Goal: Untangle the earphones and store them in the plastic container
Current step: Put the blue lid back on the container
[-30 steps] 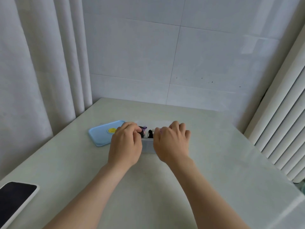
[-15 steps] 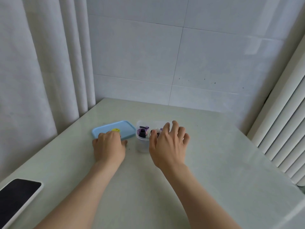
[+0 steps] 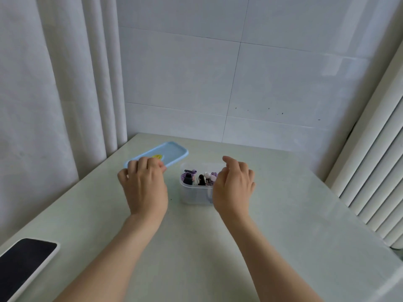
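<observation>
Now the left hand (image 3: 145,188) grips the blue lid (image 3: 165,152), at ten o'clock from the plastic container (image 3: 195,192); the right hand (image 3: 233,188) hangs loose. Next, I think: snap it on.

Left hand (image 3: 144,188) off the plastic container (image 3: 196,192) since a second ago, now at the blue lid (image 3: 161,154), fingers curled over its near edge. Lid tilted, far end raised off the surface (image 3: 283,214), where earlier flat. Right hand (image 3: 233,188) drawn back from the container's rim, fingers loosely spread, hovering at its right side. Earphones (image 3: 197,178) inside now uncovered, purple, black and white parts showing.
</observation>
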{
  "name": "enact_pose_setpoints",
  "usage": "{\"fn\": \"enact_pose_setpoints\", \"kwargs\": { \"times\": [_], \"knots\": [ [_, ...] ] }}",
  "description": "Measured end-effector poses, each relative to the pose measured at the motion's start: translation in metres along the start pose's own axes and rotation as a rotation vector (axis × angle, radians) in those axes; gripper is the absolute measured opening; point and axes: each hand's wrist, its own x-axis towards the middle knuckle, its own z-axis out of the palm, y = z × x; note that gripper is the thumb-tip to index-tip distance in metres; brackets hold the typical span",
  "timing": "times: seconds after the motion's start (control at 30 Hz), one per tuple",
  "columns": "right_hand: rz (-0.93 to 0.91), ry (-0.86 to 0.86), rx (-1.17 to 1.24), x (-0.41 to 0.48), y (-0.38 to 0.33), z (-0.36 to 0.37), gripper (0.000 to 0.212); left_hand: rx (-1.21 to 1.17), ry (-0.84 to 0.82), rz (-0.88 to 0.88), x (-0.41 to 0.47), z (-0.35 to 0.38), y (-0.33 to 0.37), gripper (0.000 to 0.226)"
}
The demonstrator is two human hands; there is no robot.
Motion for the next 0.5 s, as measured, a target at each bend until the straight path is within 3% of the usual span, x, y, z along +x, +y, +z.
{"fn": "enact_pose_setpoints", "kwargs": {
  "times": [0.13, 0.2, 0.27, 0.4, 0.5],
  "knots": [
    [0.122, 0.031, 0.335, 0.007, -0.005, -0.018, 0.04, -0.238, 0.09, 0.283, -0.007, -0.011, 0.025, 0.009],
    [0.157, 0.05, 0.382, 0.008, -0.004, -0.028, 0.046, -0.33, 0.079, 0.396, -0.011, -0.011, 0.035, 0.009],
    [0.169, 0.05, 0.395, 0.008, 0.001, -0.034, 0.038, -0.376, 0.058, 0.468, -0.013, -0.008, 0.042, 0.008],
    [0.198, 0.021, 0.373, 0.01, 0.015, -0.035, 0.034, -0.375, -0.015, 0.51, -0.018, -0.001, 0.05, 0.009],
    [0.214, 0.052, 0.356, 0.011, 0.024, -0.036, 0.034, -0.413, -0.115, 0.426, -0.023, 0.002, 0.049, 0.023]
  ]
}}
